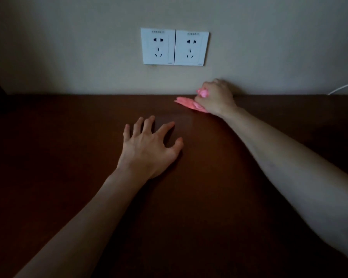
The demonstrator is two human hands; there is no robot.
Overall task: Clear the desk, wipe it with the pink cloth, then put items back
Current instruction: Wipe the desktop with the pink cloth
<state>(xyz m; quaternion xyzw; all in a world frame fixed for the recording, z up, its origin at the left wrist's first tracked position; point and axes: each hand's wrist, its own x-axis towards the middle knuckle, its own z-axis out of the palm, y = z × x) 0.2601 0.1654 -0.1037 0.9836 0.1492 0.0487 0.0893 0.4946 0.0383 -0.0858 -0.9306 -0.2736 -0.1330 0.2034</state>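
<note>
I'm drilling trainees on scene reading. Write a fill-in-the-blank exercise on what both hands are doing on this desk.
1. The right hand grips a cloth coloured ____.
2. The left hand rests with spread fingers on the ____, holding nothing.
3. On the wall above the desk sit ____ white sockets, side by side.
4. The cloth lies at the desk's far edge, next to the ____.

Missing words: pink; desk; two; wall

Small print atop 2 wall sockets [174,47], too blurred to read.
</note>
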